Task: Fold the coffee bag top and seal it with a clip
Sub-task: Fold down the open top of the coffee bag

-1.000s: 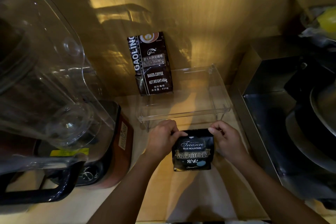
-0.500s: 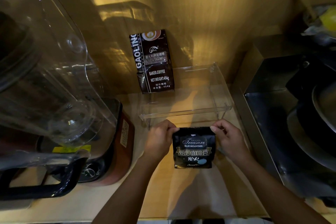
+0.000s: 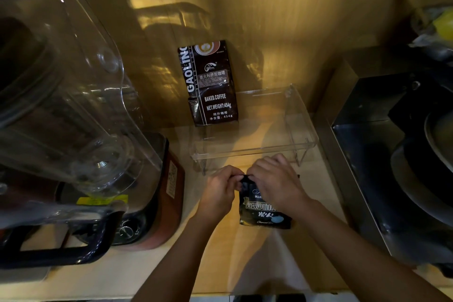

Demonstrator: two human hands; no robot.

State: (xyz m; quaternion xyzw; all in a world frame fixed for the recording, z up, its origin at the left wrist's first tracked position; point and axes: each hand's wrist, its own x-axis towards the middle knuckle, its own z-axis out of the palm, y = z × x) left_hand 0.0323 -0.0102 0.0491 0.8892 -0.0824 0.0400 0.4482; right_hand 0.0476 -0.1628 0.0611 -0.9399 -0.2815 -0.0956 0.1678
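Observation:
A small black coffee bag (image 3: 264,213) with pale lettering stands on the wooden counter just in front of me. My left hand (image 3: 218,191) pinches its top left corner. My right hand (image 3: 274,181) lies over the top of the bag, fingers curled on the upper edge and covering most of the label's upper half. The two hands almost touch above the bag. No clip is visible.
A larger black coffee bag (image 3: 210,83) leans against the wooden wall behind a clear acrylic shelf (image 3: 255,149). A blender with a big clear jug (image 3: 63,95) fills the left. A dark metal stove top with a pan (image 3: 416,154) is at the right.
My hands were holding the bag by its two top corners, wide apart. Now my right hand has moved left over the bag's top, close to my left hand, and the top edge looks bunched.

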